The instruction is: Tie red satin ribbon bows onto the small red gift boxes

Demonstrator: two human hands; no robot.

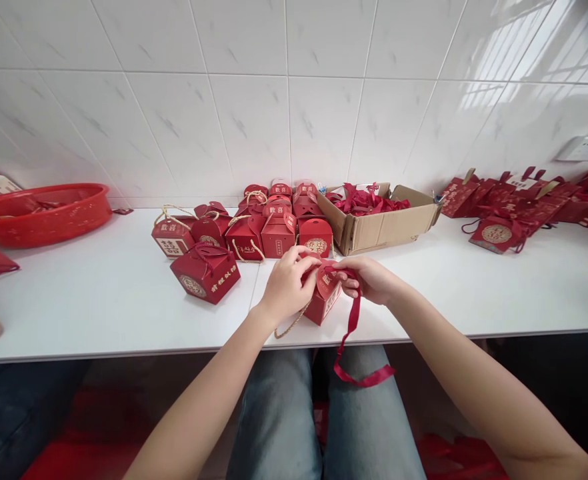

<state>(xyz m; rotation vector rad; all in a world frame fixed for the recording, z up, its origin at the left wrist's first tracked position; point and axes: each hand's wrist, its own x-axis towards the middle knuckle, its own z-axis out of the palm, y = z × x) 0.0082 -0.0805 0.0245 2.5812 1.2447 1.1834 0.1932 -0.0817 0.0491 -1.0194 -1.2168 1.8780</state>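
Observation:
A small red gift box with gold lettering stands on the white table close to its front edge, between my hands. My left hand is closed at the top of the box, fingertips pinched on its closing flaps. My right hand grips a dark red ribbon beside the lid. One long end of that ribbon droops over the table edge above my knee. A twisted tan cord loops out at the box's left side. My fingers hide part of the lid.
Several finished-looking red boxes cluster behind my hands, with one box nearer on the left. An open cardboard box holds red ribbons. Far left is a red plastic basket; red bags stand at right against the tiled wall.

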